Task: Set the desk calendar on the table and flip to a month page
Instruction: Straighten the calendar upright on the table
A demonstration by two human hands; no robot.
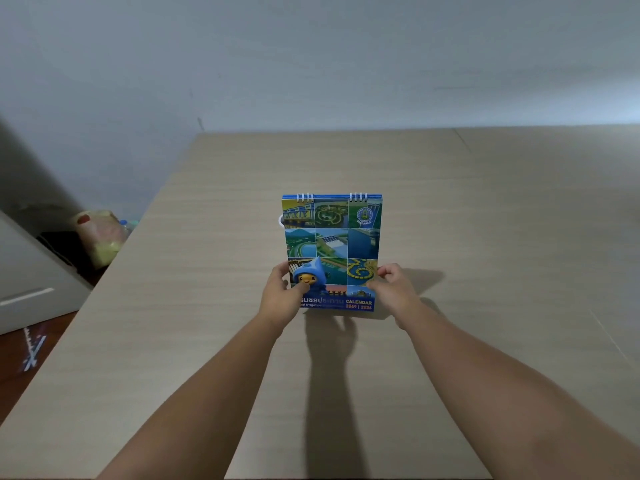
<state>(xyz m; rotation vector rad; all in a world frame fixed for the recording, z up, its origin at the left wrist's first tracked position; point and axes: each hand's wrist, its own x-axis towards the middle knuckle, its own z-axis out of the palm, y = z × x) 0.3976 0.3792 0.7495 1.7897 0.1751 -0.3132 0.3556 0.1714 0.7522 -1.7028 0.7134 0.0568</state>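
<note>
Two bare hands are holding a colourful spiral-bound desk calendar [331, 249] by the lower part of its cover, over the middle of a wide, light beige wood-grain table [194, 306]; the left hand [278, 296] is gripping the lower left edge, with its thumb lying on the front over a blue cartoon figure; the right hand [394, 284] is gripping the lower right edge, with the fingers curled around the side; both grips are closed on the calendar. The calendar is standing upright with its cover facing the camera, the white wire rings at the top and a grid of blue and green photographs on the front; the word "CALENDAR" is showing near the bottom; whether its lower edge is touching the table I cannot tell, because a dark shadow is lying just under it. Beyond the left edge of the table, a yellowish plastic bag [98, 237] is sitting low against the pale wall [311, 64], well apart from the calendar.
</note>
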